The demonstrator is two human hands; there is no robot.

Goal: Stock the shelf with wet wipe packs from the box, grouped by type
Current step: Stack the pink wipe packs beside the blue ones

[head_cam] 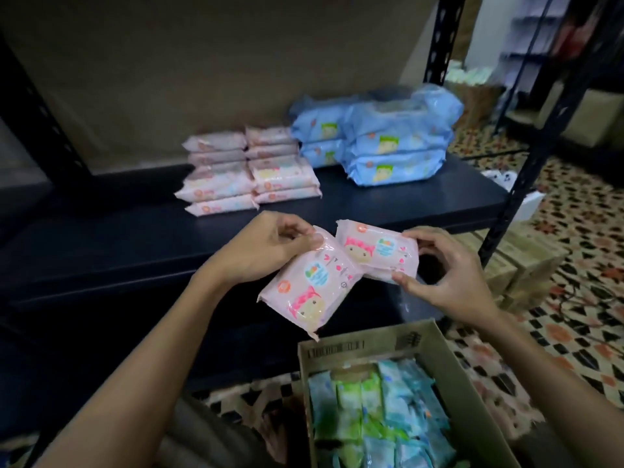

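My left hand [270, 246] pinches the top end of a pink wet wipe pack [309, 287] that hangs tilted above the box. My right hand [445, 271] grips a second pink pack [376, 251] by its right end. Both packs are in the air in front of the dark shelf board [135, 244], their corners touching. On the shelf stand stacks of pink packs [250, 170] and, to their right, stacks of larger blue packs [381, 146]. The cardboard box [472, 400] at the bottom right holds several green and blue packs [374, 410].
Black slotted shelf posts [442, 38] rise at the back right and front right. Cardboard cartons [526, 265] sit on the patterned tile floor [580, 211] to the right of the shelf. Another shelf unit stands farther right.
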